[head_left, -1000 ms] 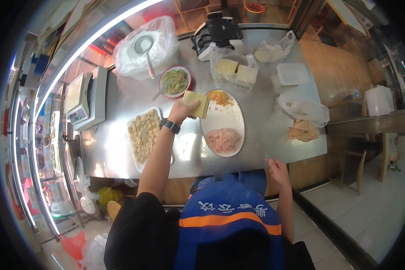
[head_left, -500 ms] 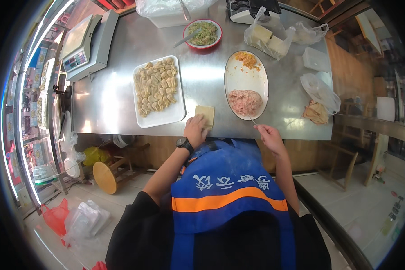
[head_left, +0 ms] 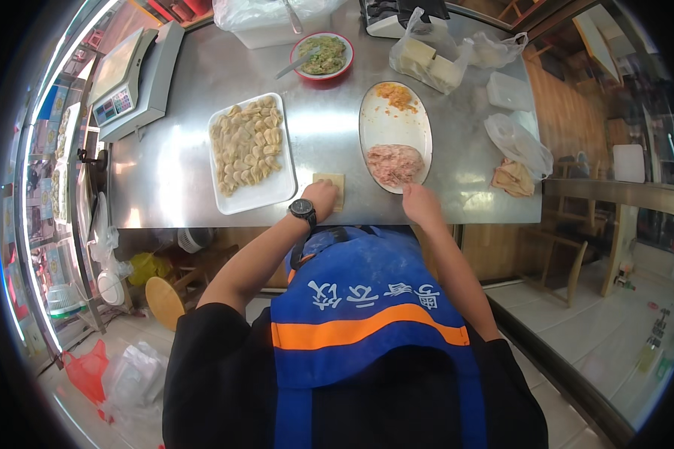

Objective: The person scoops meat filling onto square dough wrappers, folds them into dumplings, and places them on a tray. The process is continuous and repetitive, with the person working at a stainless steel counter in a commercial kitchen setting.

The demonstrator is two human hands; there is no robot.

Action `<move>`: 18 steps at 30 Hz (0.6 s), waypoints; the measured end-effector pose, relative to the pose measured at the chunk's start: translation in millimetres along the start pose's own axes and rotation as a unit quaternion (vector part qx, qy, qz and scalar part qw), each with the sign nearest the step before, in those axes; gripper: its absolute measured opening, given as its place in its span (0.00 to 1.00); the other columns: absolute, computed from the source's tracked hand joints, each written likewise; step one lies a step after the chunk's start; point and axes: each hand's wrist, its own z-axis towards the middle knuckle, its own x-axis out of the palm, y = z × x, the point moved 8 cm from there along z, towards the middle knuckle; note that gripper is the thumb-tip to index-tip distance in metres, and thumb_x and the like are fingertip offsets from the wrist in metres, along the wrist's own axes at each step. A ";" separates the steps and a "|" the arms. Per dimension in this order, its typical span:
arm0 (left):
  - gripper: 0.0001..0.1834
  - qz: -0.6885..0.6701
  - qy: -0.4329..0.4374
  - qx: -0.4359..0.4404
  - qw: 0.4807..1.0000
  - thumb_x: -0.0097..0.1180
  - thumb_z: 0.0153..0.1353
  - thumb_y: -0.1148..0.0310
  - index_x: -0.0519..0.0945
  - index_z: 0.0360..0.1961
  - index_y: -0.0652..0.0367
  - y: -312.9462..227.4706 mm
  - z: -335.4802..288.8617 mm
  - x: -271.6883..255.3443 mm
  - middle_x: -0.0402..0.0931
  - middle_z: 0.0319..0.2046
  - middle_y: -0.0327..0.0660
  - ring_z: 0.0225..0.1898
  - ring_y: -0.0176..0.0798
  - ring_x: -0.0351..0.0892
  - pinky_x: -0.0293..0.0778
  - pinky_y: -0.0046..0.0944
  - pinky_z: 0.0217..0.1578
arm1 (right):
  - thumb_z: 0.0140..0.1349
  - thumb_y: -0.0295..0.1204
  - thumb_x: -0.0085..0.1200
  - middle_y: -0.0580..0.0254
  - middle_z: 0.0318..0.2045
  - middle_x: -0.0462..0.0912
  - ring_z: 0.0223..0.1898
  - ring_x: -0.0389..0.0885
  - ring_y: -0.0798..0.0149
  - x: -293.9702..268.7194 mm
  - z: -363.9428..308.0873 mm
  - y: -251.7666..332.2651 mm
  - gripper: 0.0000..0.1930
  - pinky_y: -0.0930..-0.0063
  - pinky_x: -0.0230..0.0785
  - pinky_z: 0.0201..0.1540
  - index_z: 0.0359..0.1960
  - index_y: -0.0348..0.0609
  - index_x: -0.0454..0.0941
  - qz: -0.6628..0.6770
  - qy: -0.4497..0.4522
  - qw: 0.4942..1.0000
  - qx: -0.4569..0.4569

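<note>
My left hand (head_left: 321, 197) is at the table's near edge, its fingers curled over a square yellowish dumpling wrapper (head_left: 340, 197). Whether the wrapper is single or a stack, I cannot tell. My right hand (head_left: 421, 203) is closed at the near rim of an oval white platter (head_left: 394, 129), around a thin metal stick that the fingers now mostly hide. Beside those fingers lies a mound of pink minced meat (head_left: 394, 163); orange filling (head_left: 397, 96) sits at the platter's far end. To the left, folded dumplings (head_left: 247, 142) fill much of a white tray (head_left: 256, 203).
Farther back stand a red-rimmed bowl (head_left: 329, 76) of green filling with a spoon and a white bin (head_left: 277, 31). A scale (head_left: 131, 90) occupies the left corner. Bagged wrapper blocks (head_left: 430, 63), a plastic tub (head_left: 511, 91) and a crumpled cloth (head_left: 512, 178) lie to the right.
My right hand has moved forward to the platter's near rim, and the stick has gone mostly out of sight. My left fingers have curled in on the wrapper. The whole view has shifted slightly.
</note>
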 end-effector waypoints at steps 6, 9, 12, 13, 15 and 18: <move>0.08 -0.013 -0.006 -0.020 1.000 0.48 0.54 0.69 0.78 0.27 0.60 2.8 1.0 -4.5 0.76 0.32 0.49 0.36 0.52 0.78 0.75 0.48 0.38 | 0.68 0.41 0.35 0.42 0.35 0.81 0.39 0.78 0.39 -6.6 0.1 9.4 0.22 0.49 0.69 0.43 0.33 0.39 0.79 -0.047 0.028 0.998 0.037; 0.08 -0.006 -0.024 -0.020 1.000 0.47 0.55 0.69 0.77 0.27 0.60 4.4 2.0 -2.7 0.76 0.31 0.49 0.35 0.53 0.78 0.75 0.48 0.38 | 0.63 0.33 0.39 0.42 0.36 0.81 0.38 0.79 0.41 -33.8 -10.1 46.4 0.16 0.51 0.71 0.42 0.33 0.37 0.80 -0.051 0.010 0.998 -0.025; 0.07 -0.024 -0.027 -0.018 0.999 0.48 0.55 0.70 0.77 0.28 0.60 6.7 1.2 2.1 0.75 0.32 0.50 0.36 0.53 0.77 0.75 0.48 0.38 | 0.62 0.32 0.39 0.44 0.37 0.81 0.38 0.79 0.42 -7.6 -0.2 38.7 0.15 0.50 0.70 0.42 0.34 0.38 0.80 -0.114 0.061 0.991 0.023; 0.07 -0.020 -0.030 -0.023 0.999 0.48 0.55 0.70 0.76 0.28 0.61 7.9 1.4 2.8 0.75 0.33 0.51 0.37 0.53 0.77 0.75 0.48 0.38 | 0.64 0.35 0.38 0.43 0.36 0.81 0.38 0.79 0.41 -17.1 -0.4 39.4 0.18 0.50 0.70 0.42 0.33 0.37 0.80 -0.059 0.019 0.998 0.014; 0.06 -0.013 -0.036 -0.037 0.999 0.48 0.55 0.71 0.76 0.29 0.61 7.4 -1.6 7.8 0.75 0.34 0.52 0.38 0.53 0.76 0.74 0.48 0.39 | 0.68 0.41 0.34 0.39 0.32 0.80 0.38 0.78 0.39 -43.7 -7.5 34.9 0.24 0.49 0.69 0.42 0.31 0.35 0.79 0.050 -0.060 0.997 -0.005; 0.06 0.010 -0.017 -0.042 0.999 0.53 0.51 0.73 0.78 0.31 0.62 -2.3 -0.9 -1.0 0.76 0.35 0.52 0.40 0.52 0.78 0.76 0.45 0.41 | 0.68 0.40 0.34 0.38 0.32 0.80 0.39 0.78 0.39 -71.4 -1.6 24.9 0.24 0.50 0.69 0.43 0.32 0.33 0.79 0.025 -0.045 0.997 0.052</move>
